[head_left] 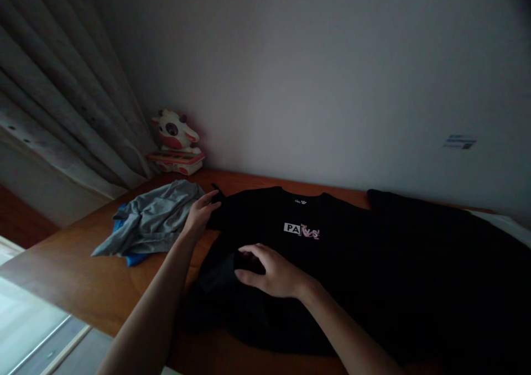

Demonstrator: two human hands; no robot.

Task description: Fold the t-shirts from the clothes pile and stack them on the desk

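Note:
A black T-shirt (265, 220) lies spread on the wooden surface, its neckline toward the wall and a white-and-pink print on its chest. At its left sleeve end is my left hand (201, 212), with black cloth between thumb and fingers. My right hand (276, 272) hovers over or rests on the lower left part of the shirt; which one I cannot tell. Its thumb and fingers are apart in a curve, and dark, bunched cloth lies beside them. Deep shadow hides the folds there.
A crumpled grey garment (160, 217) lies left of my left hand, with blue cloth (136, 259) under it. A cow-shaped toy keyboard (177, 142) stands in the back corner by the curtain (62, 82). More black cloth (418, 214) covers the wooden surface (99, 278) at right.

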